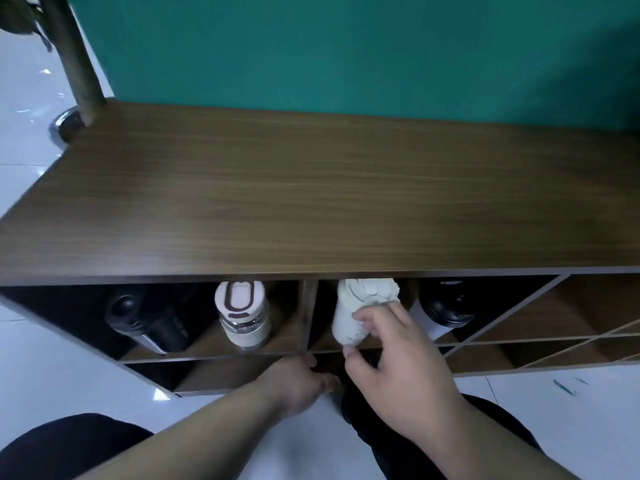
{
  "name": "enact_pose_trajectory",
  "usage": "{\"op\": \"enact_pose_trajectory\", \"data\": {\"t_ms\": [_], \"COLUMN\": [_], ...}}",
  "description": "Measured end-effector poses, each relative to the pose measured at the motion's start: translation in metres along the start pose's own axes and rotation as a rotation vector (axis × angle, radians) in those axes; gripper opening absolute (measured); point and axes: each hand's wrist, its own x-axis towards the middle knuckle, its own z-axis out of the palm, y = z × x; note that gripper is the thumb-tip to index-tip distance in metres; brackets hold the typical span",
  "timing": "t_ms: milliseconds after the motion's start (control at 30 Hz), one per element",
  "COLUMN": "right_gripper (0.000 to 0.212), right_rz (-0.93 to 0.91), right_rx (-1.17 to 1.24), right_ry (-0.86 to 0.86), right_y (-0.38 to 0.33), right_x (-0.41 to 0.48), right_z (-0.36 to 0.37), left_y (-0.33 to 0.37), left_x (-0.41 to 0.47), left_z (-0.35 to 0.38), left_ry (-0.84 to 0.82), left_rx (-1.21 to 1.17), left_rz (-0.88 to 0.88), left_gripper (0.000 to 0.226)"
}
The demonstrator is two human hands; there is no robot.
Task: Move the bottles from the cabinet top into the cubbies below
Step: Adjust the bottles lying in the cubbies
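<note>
The brown wooden cabinet top is bare. In the upper cubbies below it stand a black bottle, a clear bottle with a cream lid, a white bottle and a black-and-white bottle. My right hand touches the white bottle, fingers and thumb around its lower body in the second cubby. My left hand rests at the front edge of the shelf below, fingers curled into the lower cubby; what they hold, if anything, is hidden.
A teal wall rises behind the cabinet. Diagonal dividers form cubbies at the right. A metal pole on a round base stands at the cabinet's left end. White tiled floor and my dark trousers lie below.
</note>
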Motion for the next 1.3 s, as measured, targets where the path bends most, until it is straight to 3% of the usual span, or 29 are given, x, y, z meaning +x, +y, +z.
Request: {"op": "enact_pose_trajectory", "data": {"t_ms": [100, 167, 267, 333, 467, 600, 867, 1300], "right_gripper": [0.038, 0.044, 0.071, 0.087, 0.101, 0.082, 0.064, 0.068], "right_rz": [-0.117, -0.149, -0.09, -0.016, 0.086, 0.152, 0.237, 0.265], "right_rx": [-0.051, -0.058, 0.003, 0.046, 0.158, 0.246, 0.26, 0.254], "right_ry": [-0.248, -0.311, -0.35, -0.356, -0.269, -0.163, -0.125, -0.143], "right_y": [-0.031, -0.051, -0.07, -0.076, -0.083, -0.092, -0.093, -0.095], "right_x": [-0.002, 0.002, 0.016, 0.029, 0.054, 0.072, 0.09, 0.089], "right_z": [0.015, 0.028, 0.047, 0.061, 0.091, 0.116, 0.133, 0.133], "left_y": [-0.022, -0.035, -0.079, -0.081, -0.053, -0.061, -0.065, -0.064], "left_x": [-0.015, -0.019, 0.024, 0.025, -0.014, 0.002, 0.007, 0.002], "left_z": [-0.015, -0.024, -0.025, -0.032, -0.056, -0.059, -0.052, -0.056], "left_ry": [0.02, 0.086, 0.256, 0.331, 0.404, 0.461, 0.49, 0.477], "left_rx": [0.004, -0.076, -0.309, -0.366, -0.328, -0.305, -0.377, -0.449], "left_rz": [-0.024, -0.096, -0.262, -0.324, -0.301, -0.238, -0.164, -0.168], "left_gripper": [0.074, 0.083, 0.098, 0.091, 0.109, 0.096, 0.066, 0.061]}}
